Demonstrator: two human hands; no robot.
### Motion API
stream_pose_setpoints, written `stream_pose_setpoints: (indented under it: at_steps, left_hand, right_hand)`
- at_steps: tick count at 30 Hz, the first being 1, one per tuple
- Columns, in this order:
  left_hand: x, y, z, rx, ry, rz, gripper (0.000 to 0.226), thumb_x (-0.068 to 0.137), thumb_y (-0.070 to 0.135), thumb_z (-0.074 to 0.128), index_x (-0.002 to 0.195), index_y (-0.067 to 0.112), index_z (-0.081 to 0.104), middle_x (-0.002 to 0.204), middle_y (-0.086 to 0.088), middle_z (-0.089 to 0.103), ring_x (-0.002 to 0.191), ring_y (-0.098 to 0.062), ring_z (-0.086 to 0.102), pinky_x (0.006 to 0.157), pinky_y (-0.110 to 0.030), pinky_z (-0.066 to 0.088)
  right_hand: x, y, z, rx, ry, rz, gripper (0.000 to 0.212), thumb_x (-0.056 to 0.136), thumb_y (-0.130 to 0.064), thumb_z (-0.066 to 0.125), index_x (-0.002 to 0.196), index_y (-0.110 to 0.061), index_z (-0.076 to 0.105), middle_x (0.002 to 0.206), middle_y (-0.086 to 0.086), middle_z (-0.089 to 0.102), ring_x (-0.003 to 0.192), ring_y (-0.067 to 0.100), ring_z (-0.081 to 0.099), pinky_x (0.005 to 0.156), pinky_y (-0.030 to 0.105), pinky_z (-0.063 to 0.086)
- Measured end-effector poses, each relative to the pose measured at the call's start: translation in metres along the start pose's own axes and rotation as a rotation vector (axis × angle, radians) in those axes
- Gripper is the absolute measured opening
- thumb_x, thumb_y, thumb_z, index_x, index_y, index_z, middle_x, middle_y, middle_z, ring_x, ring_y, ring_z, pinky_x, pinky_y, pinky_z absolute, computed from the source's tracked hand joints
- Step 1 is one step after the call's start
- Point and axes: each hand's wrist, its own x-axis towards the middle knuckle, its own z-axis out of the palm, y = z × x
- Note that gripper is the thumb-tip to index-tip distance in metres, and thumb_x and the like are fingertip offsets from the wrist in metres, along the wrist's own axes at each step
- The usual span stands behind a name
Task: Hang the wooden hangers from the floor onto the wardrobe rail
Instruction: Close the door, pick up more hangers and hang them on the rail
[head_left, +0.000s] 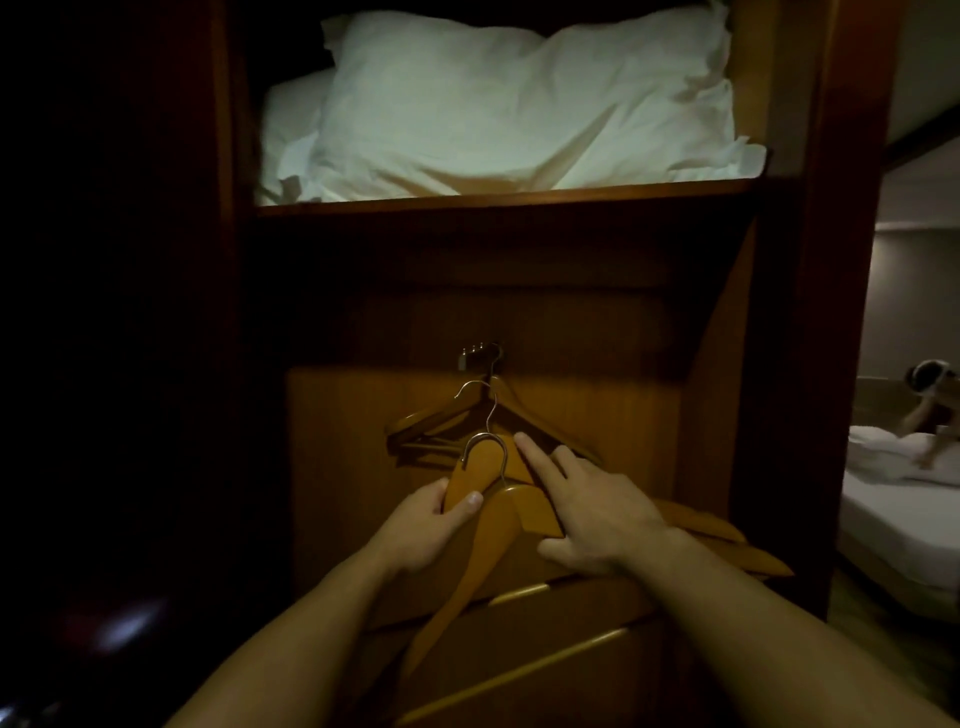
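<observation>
Several wooden hangers with metal hooks are bunched in front of me inside the open wardrobe. My left hand (434, 525) grips the top of one hanger (475, 480), thumb on its front, its silver hook curving up. My right hand (587, 506) rests on the neighbouring hangers (540, 512), index finger stretched out toward the hooks. One hanger (511, 408) hangs further back from a small metal fitting (475, 356) on the wardrobe's back panel. The rail itself is lost in shadow.
A shelf (498, 200) above holds white pillows (519, 104). Drawer fronts with light wooden handles (519, 595) lie below my hands. The wardrobe's side panel (852, 260) stands at right; beyond it is a bed (904, 525) with a person bending over it.
</observation>
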Motion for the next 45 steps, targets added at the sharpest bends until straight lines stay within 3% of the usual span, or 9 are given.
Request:
stream_pose_setpoints:
  at_steps: [9, 16, 21, 27, 30, 32, 34, 39, 45]
  left_hand:
    - [0.102, -0.015, -0.019, 0.083, -0.051, 0.060, 0.041, 0.089, 0.062, 0.051, 0.108, 0.027, 0.062, 0.096, 0.006, 0.070, 0.085, -0.010, 0.067, 0.076, -0.029, 0.050]
    - [0.187, -0.031, -0.050, 0.160, -0.068, 0.103, 0.045, 0.086, 0.065, 0.058, 0.110, 0.028, 0.066, 0.101, 0.006, 0.075, 0.095, -0.012, 0.070, 0.092, -0.043, 0.056]
    - [0.231, -0.042, -0.053, 0.201, -0.099, 0.127, 0.077, 0.069, 0.086, 0.054, 0.115, 0.025, 0.065, 0.102, 0.007, 0.073, 0.095, -0.010, 0.068, 0.091, -0.040, 0.054]
    - [0.280, -0.044, -0.043, 0.222, -0.074, 0.093, 0.042, 0.091, 0.063, 0.053, 0.104, 0.023, 0.060, 0.069, 0.011, 0.058, 0.060, -0.004, 0.056, 0.059, -0.023, 0.043]
    - [0.301, -0.055, -0.044, 0.167, -0.059, 0.078, 0.059, 0.083, 0.072, 0.055, 0.123, 0.029, 0.058, 0.097, 0.010, 0.067, 0.089, -0.009, 0.064, 0.083, -0.033, 0.052]
    - [0.310, -0.059, -0.047, 0.137, -0.044, 0.081, 0.042, 0.084, 0.068, 0.058, 0.114, 0.039, 0.058, 0.108, 0.012, 0.067, 0.101, -0.012, 0.064, 0.098, -0.042, 0.049]
    - [0.318, -0.059, -0.050, 0.191, -0.069, 0.118, 0.028, 0.088, 0.062, 0.053, 0.108, 0.042, 0.054, 0.108, 0.014, 0.066, 0.103, -0.010, 0.064, 0.101, -0.041, 0.048]
    - [0.341, -0.060, -0.051, 0.295, -0.051, 0.088, 0.033, 0.092, 0.062, 0.046, 0.117, 0.040, 0.042, 0.112, 0.004, 0.061, 0.096, -0.012, 0.060, 0.092, -0.033, 0.047]
    - [0.357, -0.083, -0.054, 0.219, -0.014, -0.019, 0.033, 0.085, 0.072, 0.046, 0.096, 0.043, 0.058, 0.109, 0.007, 0.067, 0.101, -0.014, 0.064, 0.098, -0.039, 0.048]
  right_hand:
    - [0.059, 0.024, 0.014, -0.039, 0.054, 0.120, 0.111, 0.086, -0.046, 0.068, 0.150, -0.044, -0.023, 0.144, 0.008, 0.036, 0.120, 0.030, 0.052, 0.094, 0.044, 0.051]
    - [0.121, 0.037, 0.024, -0.033, 0.080, 0.242, 0.109, 0.090, -0.036, 0.067, 0.153, -0.041, -0.021, 0.138, 0.008, 0.042, 0.110, 0.028, 0.057, 0.087, 0.039, 0.054]
    - [0.151, 0.061, 0.036, -0.047, 0.123, 0.300, 0.097, 0.090, -0.033, 0.064, 0.151, -0.047, -0.011, 0.126, 0.005, 0.053, 0.107, 0.030, 0.060, 0.085, 0.044, 0.055]
    - [0.186, 0.095, 0.042, -0.060, 0.140, 0.314, 0.095, 0.091, -0.028, 0.065, 0.153, -0.046, -0.004, 0.123, 0.006, 0.054, 0.107, 0.030, 0.060, 0.083, 0.041, 0.054]
    - [0.206, 0.110, 0.050, -0.049, 0.142, 0.284, 0.094, 0.091, -0.026, 0.065, 0.153, -0.047, -0.003, 0.123, 0.005, 0.054, 0.105, 0.029, 0.060, 0.082, 0.040, 0.053]
    - [0.220, 0.118, 0.058, -0.029, 0.143, 0.263, 0.093, 0.091, -0.025, 0.066, 0.152, -0.046, -0.001, 0.124, 0.005, 0.055, 0.106, 0.029, 0.060, 0.084, 0.040, 0.053]
    - [0.235, 0.125, 0.065, -0.025, 0.139, 0.248, 0.092, 0.091, -0.026, 0.065, 0.152, -0.045, -0.001, 0.126, 0.006, 0.055, 0.108, 0.029, 0.059, 0.085, 0.040, 0.053]
    - [0.265, 0.144, 0.081, -0.003, 0.115, 0.233, 0.093, 0.092, -0.025, 0.065, 0.154, -0.044, -0.001, 0.132, 0.007, 0.052, 0.114, 0.031, 0.057, 0.089, 0.041, 0.052]
    - [0.287, 0.151, 0.098, 0.012, 0.118, 0.185, 0.092, 0.091, -0.025, 0.064, 0.152, -0.046, -0.001, 0.128, 0.007, 0.053, 0.110, 0.031, 0.058, 0.086, 0.042, 0.053]
